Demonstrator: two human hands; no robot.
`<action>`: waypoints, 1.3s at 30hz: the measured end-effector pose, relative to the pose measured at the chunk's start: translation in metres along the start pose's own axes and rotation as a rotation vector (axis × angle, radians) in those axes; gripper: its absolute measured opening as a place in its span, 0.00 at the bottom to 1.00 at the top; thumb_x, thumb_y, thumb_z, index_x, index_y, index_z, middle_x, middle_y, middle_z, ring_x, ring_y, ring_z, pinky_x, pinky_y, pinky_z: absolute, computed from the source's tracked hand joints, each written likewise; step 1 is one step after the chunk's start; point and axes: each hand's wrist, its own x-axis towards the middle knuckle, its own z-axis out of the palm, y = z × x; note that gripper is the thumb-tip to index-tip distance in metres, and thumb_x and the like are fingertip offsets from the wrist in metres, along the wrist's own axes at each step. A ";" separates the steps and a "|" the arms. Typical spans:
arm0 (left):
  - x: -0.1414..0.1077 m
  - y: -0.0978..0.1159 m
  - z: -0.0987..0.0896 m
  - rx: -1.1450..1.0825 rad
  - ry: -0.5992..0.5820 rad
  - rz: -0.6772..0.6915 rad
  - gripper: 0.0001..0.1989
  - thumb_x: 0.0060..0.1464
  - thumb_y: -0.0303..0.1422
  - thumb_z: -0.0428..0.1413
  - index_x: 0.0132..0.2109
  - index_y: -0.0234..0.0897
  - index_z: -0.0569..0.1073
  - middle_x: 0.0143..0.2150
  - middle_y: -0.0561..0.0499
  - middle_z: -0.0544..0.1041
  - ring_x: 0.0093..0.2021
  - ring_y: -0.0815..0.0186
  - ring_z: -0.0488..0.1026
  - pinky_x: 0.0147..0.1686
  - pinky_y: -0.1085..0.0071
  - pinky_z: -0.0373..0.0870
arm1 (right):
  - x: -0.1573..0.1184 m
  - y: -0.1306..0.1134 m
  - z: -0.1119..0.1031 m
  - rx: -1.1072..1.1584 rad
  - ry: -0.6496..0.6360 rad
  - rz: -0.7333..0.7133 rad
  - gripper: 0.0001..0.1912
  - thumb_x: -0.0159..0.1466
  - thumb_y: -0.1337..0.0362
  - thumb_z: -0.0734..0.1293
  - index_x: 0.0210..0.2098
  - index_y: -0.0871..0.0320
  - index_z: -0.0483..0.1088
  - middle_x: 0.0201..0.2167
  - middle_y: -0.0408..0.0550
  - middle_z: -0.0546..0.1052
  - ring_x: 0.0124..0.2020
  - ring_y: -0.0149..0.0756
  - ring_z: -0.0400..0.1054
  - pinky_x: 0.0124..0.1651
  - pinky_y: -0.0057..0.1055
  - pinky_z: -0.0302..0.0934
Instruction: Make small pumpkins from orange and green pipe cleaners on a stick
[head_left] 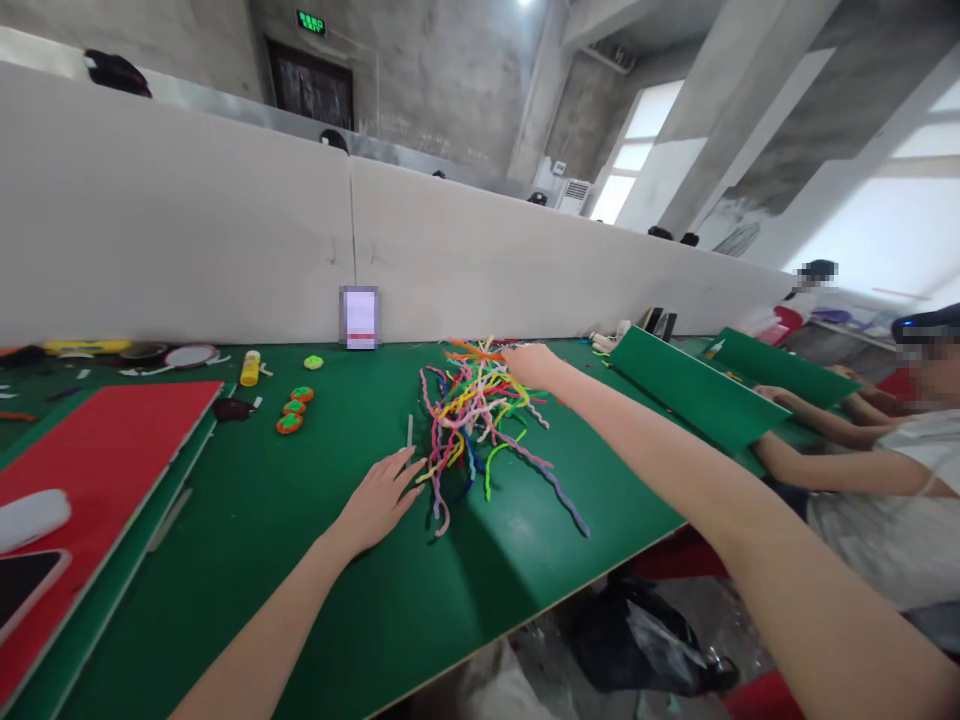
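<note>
A tangled pile of colourful fuzzy stems (476, 410) lies on the green table (360, 610). My right hand (531, 366) is at the far side of the pile, its fingers closed on an orange stem (472, 350). Beside the pile's left edge, my left hand (384, 500) rests palm down with the fingers spread, the fingertips near a pale yellow stem end. A thin translucent stick (410, 431) lies just beyond those fingertips. To the left sit several orange and green coiled pieces (295, 410) in a row and a yellow-green coil (313, 362).
A phone (361, 320) leans against the white partition (277, 230). On the left are a yellow glue stick (250, 368) and a red board (112, 440) with devices on it. Green boards (694, 385) and a co-worker (877, 480) are to the right.
</note>
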 end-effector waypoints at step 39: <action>0.001 0.001 0.003 0.011 -0.024 -0.060 0.22 0.57 0.42 0.41 0.56 0.43 0.62 0.60 0.47 0.58 0.59 0.59 0.56 0.56 0.59 0.55 | -0.059 -0.070 0.052 0.651 0.185 -0.251 0.10 0.62 0.70 0.55 0.38 0.60 0.65 0.37 0.52 0.72 0.40 0.35 0.65 0.43 0.29 0.57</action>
